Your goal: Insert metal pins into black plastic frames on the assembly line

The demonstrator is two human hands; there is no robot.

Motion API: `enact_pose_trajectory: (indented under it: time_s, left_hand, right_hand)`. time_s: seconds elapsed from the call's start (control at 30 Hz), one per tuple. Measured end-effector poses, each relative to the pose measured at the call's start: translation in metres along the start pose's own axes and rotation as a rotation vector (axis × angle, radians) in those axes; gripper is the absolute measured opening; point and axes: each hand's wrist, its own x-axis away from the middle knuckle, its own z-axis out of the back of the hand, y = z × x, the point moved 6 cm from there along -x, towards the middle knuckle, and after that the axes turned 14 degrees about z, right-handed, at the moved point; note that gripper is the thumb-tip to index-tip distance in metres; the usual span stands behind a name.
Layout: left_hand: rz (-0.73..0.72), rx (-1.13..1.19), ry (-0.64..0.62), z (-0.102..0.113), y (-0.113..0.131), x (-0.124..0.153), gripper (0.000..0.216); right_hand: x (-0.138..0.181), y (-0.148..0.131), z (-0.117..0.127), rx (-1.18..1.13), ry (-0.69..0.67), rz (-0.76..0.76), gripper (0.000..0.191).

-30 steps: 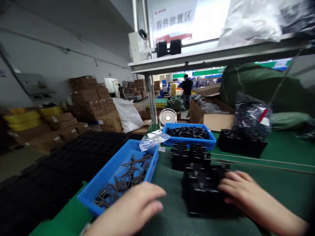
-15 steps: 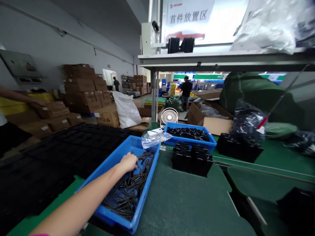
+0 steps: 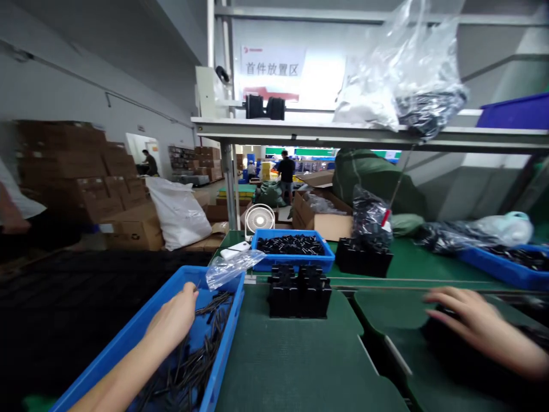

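Note:
My left hand (image 3: 178, 312) is over the long blue tray (image 3: 237, 320), its fingers pinched together. A thin dark pin seems to poke out at the fingertips. Below lie many thin dark pins (image 3: 206, 337), loose in the tray. On the right, my right hand (image 3: 469, 323) is over a black plastic block (image 3: 450, 355), blurred, with fingers stretched and apart; whether it touches the block I cannot tell. Another black slotted block (image 3: 299, 294) stands upright on the green mat between my hands.
Behind the block sits a blue bin (image 3: 330, 257) of short black pins. A clear plastic bag (image 3: 231, 269) hangs over the tray's far corner. A white fan (image 3: 259, 220), another black block (image 3: 364, 260) and a shelf (image 3: 321, 133) are farther back. A gap (image 3: 377, 349) splits the green worktop.
My left hand has risen from the pins, fingers pinched. My right hand has come into view over the right-hand block. The view has turned right.

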Motion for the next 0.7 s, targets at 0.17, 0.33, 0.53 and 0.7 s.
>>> enact_pose_trajectory:
  time_s: [0.17,0.33,0.53,0.7]
  left_hand:
    - [-0.156,0.332,-0.227,-0.015,0.088,0.043,0.033]
    - [-0.115,0.779,-0.603,-0.040,0.141,0.103,0.036]
    - [-0.056,1.100,-0.821,-0.053,0.151,0.148,0.043]
    - [-0.060,1.015,-0.721,-0.081,0.150,0.155,0.044]
  right_hand:
    - [-0.089,-0.114,-0.077,-0.175,-0.139,0.178,0.035]
    - [-0.146,-0.169,-0.129,0.016,-0.205,0.131,0.033]
    - [-0.139,-0.172,-0.122,0.007,-0.250,0.158,0.017]
    - [-0.105,-0.182,-0.101,-0.036,-0.286,0.139,0.018]
